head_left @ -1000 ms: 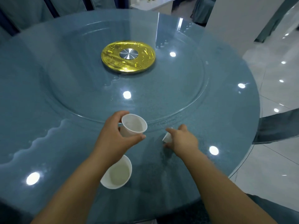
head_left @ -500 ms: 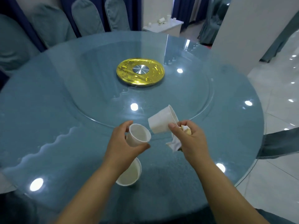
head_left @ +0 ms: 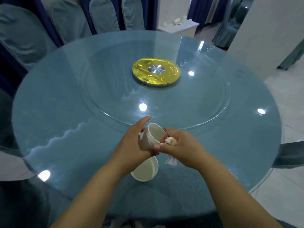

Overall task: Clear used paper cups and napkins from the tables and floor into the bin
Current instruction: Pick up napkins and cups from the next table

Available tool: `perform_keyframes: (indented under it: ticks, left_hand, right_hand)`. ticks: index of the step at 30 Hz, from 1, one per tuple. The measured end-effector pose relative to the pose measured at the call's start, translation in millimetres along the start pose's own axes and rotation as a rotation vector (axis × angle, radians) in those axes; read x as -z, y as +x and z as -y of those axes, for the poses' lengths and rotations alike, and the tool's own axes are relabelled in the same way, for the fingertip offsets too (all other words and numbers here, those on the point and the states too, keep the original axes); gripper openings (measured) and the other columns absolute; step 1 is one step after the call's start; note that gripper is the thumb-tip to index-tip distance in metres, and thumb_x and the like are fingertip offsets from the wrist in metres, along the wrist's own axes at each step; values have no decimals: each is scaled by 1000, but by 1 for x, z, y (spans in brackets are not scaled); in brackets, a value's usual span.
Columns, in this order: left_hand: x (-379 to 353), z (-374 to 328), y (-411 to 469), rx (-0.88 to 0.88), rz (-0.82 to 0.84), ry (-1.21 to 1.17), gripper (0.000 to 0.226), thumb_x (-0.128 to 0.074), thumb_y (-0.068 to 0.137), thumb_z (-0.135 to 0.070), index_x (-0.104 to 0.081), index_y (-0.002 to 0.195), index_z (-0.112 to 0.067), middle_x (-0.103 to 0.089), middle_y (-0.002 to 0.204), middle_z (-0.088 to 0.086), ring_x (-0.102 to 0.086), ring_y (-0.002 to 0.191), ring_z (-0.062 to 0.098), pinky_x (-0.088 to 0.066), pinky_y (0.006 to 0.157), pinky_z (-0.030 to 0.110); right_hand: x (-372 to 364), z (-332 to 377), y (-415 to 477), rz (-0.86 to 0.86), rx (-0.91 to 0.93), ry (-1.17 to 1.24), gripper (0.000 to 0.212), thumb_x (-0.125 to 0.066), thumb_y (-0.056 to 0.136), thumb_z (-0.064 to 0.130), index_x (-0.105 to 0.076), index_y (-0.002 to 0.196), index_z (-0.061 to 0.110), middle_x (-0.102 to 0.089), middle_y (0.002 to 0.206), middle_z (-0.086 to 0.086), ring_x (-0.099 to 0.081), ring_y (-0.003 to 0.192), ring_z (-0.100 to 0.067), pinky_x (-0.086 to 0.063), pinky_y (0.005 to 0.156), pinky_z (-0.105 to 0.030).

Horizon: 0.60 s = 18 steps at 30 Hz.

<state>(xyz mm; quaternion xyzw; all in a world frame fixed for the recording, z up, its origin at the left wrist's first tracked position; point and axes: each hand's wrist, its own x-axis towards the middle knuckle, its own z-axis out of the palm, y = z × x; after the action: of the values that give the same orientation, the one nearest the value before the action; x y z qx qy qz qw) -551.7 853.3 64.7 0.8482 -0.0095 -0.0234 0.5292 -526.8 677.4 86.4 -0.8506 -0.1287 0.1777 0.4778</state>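
My left hand point(head_left: 134, 142) grips a white paper cup point(head_left: 156, 134) just above the near part of the desk point(head_left: 65, 112). The thumb lies across the cup's lower wall, the fingers are behind it, and the forefinger sticks out straight past the rim. The cup is tilted, with its mouth turned up and toward me.

My right hand point(head_left: 182, 145) is right against it on the other side, fingers curled tight round a crumpled napkin point(head_left: 171, 141), with one fingertip at the cup's rim. A loose white tail of the napkin hangs below that hand, over the desk.

A second cup point(head_left: 146, 170) sits upright on the desk directly under my left wrist, which covers its far rim.

The held cup's left wall is blurred and looks doubled, so I cannot tell whether it is one cup or two nested. Most of the napkin is buried in my fist, and something yellowish shows in it that I cannot identify.

Further off, a gold disc point(head_left: 156, 72) lies at the middle of the glass turntable point(head_left: 205, 99). Covered chairs point(head_left: 69, 18) are cut off by the top edge.
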Motion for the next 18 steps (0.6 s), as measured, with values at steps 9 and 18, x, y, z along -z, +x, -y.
perform_keyframes:
  ticks: [9,18]
  left_hand:
    - [37,44,-8,85,-206,-13,69,-81,69,-19,-44,117,-51,-54,120,-8,-54,107,19,-47,94,36]
    - [50,74,-21,165,-210,-52,74,-78,72,-8,-46,129,-41,-44,123,-8,-52,104,16,-40,99,28]
  right_hand:
    - [-38,-23,-5,-219,-183,-47,48,-80,69,41,-59,112,36,-61,106,15,-59,92,0,-46,77,-15]
    - [-84,-52,-1,-114,-491,-329,11,-60,82,30,-60,81,19,-62,76,-2,-61,80,-26,-48,67,-32]
